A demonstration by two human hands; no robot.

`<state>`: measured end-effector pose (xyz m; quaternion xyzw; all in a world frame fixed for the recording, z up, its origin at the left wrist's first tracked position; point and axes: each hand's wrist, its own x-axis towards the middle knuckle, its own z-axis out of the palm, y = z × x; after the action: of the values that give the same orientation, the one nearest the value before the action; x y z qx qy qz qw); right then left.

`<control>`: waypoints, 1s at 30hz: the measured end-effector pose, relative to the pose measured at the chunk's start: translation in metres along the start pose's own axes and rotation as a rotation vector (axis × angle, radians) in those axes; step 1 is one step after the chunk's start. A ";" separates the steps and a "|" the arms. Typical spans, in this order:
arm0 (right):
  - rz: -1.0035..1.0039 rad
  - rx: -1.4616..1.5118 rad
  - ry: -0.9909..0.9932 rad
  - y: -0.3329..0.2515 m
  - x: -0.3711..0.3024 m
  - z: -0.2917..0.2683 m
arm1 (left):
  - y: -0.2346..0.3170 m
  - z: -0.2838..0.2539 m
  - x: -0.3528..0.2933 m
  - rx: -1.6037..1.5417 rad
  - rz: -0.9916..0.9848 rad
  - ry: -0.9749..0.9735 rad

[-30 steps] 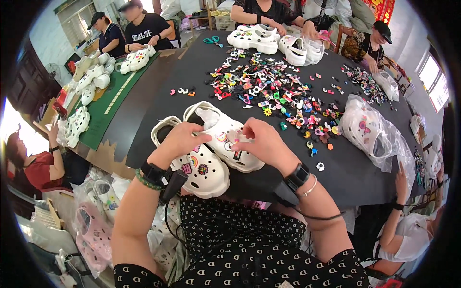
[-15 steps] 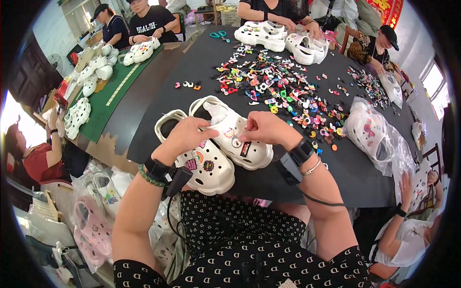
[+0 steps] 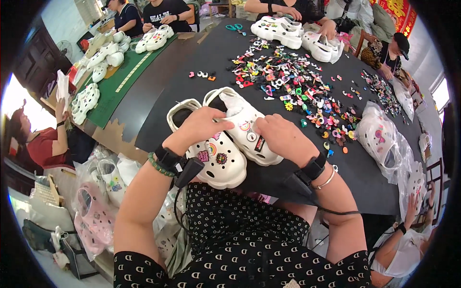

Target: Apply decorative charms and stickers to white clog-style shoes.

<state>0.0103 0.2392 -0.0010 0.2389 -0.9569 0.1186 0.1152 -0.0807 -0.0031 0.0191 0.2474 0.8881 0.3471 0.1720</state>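
A pair of white clogs lies side by side in front of me, toes toward me. The left clog carries several colourful charms on its upper. On the right clog sit a rainbow charm, a round white charm and a dark rectangular charm. My left hand reaches over the left clog and is closed on the inner side of the right clog. Fingers curled, my right hand grips the right clog's outer side beside the charms; its fingertips are partly hidden.
Loose colourful charms spread over the black table beyond the clogs. A bagged clog lies at right, teal scissors at the far edge. More white clogs rest on a green mat. Several people work around the table.
My right hand has shifted from a raised pinch above the charms to lying lower against the right clog's outer side. My left hand keeps its hold. The whole view has shifted slightly.
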 end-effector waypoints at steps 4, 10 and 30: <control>0.007 0.022 -0.049 0.006 0.005 0.005 | 0.004 -0.002 -0.002 0.015 -0.028 -0.013; 0.048 0.284 0.003 0.018 0.006 0.011 | -0.002 0.001 0.000 0.057 0.015 0.042; 0.538 -0.120 0.213 0.052 -0.037 -0.007 | -0.007 0.000 0.005 -0.029 0.036 0.009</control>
<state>0.0182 0.3015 -0.0131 -0.0445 -0.9737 0.1125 0.1933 -0.0868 -0.0045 0.0135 0.2592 0.8792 0.3640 0.1652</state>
